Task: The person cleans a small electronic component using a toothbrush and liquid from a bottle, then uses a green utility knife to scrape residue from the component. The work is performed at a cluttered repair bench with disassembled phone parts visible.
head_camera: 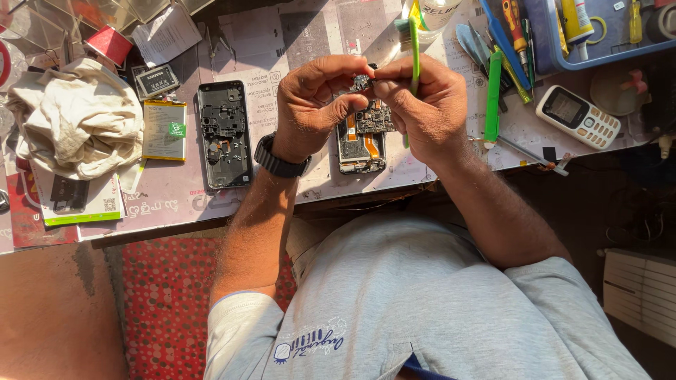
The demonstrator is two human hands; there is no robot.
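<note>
Both hands meet above the opened phone (360, 144): left hand (313, 105) and right hand (426, 105) pinch a small circuit part (362, 82) between fingertips, right also clasping a green pry tool (414, 56) upright; phone's long axis runs toward the body.

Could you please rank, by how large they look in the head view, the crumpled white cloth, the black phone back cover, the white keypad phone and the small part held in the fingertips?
1. white cloth
2. black phone back cover
3. white keypad phone
4. small part, pinched between left hand and right hand; raised nearer the camera, yet plainly smallest.
</note>
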